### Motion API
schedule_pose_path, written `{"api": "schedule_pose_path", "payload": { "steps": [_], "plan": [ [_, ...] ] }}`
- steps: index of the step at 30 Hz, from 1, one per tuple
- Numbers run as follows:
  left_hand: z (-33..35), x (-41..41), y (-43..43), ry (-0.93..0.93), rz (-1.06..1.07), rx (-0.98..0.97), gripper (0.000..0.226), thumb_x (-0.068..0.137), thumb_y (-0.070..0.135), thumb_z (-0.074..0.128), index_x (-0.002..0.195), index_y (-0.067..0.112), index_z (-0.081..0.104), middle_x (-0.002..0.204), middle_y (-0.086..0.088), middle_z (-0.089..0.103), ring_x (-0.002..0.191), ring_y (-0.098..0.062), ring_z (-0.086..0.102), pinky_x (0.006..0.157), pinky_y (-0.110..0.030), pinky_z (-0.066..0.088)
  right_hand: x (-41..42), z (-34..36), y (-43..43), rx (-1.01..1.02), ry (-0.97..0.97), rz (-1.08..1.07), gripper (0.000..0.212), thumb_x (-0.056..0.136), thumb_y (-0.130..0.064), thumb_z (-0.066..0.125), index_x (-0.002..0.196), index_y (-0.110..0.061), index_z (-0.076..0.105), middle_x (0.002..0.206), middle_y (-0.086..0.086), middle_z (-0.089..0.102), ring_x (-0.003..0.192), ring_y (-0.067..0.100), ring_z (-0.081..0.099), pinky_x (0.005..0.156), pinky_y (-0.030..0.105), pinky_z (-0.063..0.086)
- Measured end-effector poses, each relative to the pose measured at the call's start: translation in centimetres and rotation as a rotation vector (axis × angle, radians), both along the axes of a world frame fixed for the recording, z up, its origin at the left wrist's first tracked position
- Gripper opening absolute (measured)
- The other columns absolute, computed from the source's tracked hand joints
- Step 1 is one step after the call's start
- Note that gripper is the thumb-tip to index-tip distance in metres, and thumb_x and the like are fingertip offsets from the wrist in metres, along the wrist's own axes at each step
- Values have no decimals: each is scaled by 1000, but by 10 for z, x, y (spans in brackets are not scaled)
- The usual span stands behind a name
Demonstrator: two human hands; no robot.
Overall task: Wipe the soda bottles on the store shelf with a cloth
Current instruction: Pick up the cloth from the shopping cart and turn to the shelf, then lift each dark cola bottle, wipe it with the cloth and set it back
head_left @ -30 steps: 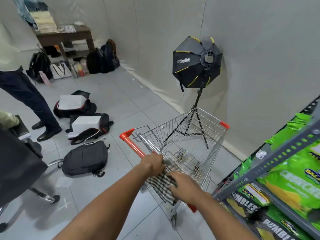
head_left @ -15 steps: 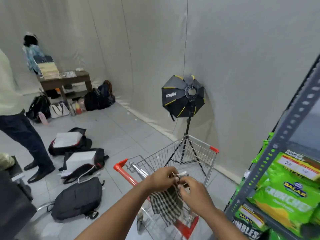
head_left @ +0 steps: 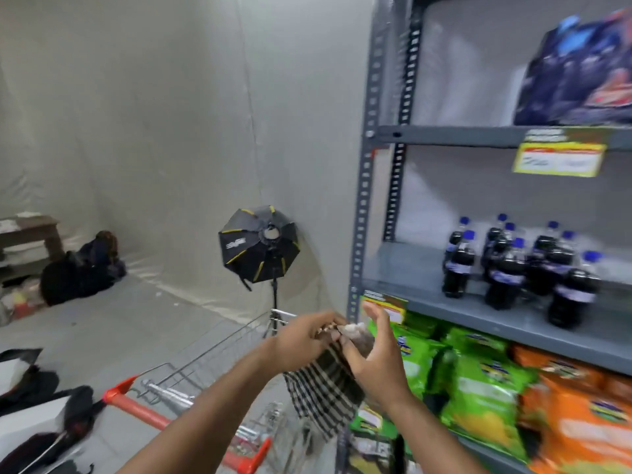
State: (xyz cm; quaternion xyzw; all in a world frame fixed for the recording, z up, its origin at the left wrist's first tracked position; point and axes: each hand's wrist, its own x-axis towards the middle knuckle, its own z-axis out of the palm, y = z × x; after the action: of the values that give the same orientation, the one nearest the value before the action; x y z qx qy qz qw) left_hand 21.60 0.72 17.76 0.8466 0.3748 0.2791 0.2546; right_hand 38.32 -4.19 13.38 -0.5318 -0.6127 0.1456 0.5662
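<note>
Several dark soda bottles with blue caps stand in a cluster on the grey metal shelf at the right. A black-and-white checked cloth hangs in front of me, below the bottles and to their left. My left hand pinches the cloth's top edge. My right hand is beside it with the thumb and lower fingers on the cloth and the other fingers spread. Both hands are well short of the bottles.
A wire shopping cart with a red handle stands under my arms. Green and orange snack bags fill the shelf below the bottles. A dark multipack sits on the top shelf. A softbox light on a stand and bags are at the wall.
My view has swung up and right from the cart to the shelf, bringing the soda bottles into sight. Both hands have lifted the cloth off the cart.
</note>
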Motion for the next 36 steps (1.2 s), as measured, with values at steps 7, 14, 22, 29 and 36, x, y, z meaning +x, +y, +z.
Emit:
{"api": "schedule_pose_path", "payload": {
  "steps": [7, 14, 22, 29, 36],
  "plan": [
    [48, 111, -58, -182, -7, 199, 18, 94, 18, 66, 111, 23, 69, 100, 14, 70, 89, 2, 62, 79, -6, 40, 112, 61, -81, -85, 80, 3, 23, 88, -6, 70, 97, -27, 74, 89, -7, 77, 77, 1, 66, 73, 26, 51],
    [59, 199, -104, -200, 65, 191, 21, 94, 40, 64, 101, 21, 68, 86, 9, 67, 76, -7, 59, 65, -16, 43, 171, 81, -142, 81, -41, -422, 9, 87, -25, 75, 94, -29, 72, 72, -9, 70, 68, 5, 62, 59, 31, 49],
    [76, 258, -140, -491, -33, -77, 11, 96, 31, 62, 94, 23, 69, 83, 2, 74, 76, -14, 68, 67, -23, 53, 196, 83, -165, 297, -285, -523, 33, 94, -11, 65, 126, -14, 68, 112, -2, 73, 100, 11, 66, 84, 24, 53],
    [89, 266, -138, -605, -320, -506, 17, 100, 13, 55, 105, 13, 71, 97, -8, 77, 88, -21, 71, 76, -33, 57, 223, 76, -163, 412, -522, -566, 49, 88, -9, 73, 135, -2, 59, 133, 12, 61, 121, 26, 56, 105, 34, 49],
    [72, 283, -69, -577, -355, -520, 22, 99, 9, 56, 110, 15, 74, 114, -13, 75, 112, -32, 67, 102, -46, 51, 254, 67, -129, 410, -724, -619, 55, 75, 12, 77, 127, -2, 66, 117, 13, 69, 106, 29, 62, 93, 34, 56]
  ]
}}
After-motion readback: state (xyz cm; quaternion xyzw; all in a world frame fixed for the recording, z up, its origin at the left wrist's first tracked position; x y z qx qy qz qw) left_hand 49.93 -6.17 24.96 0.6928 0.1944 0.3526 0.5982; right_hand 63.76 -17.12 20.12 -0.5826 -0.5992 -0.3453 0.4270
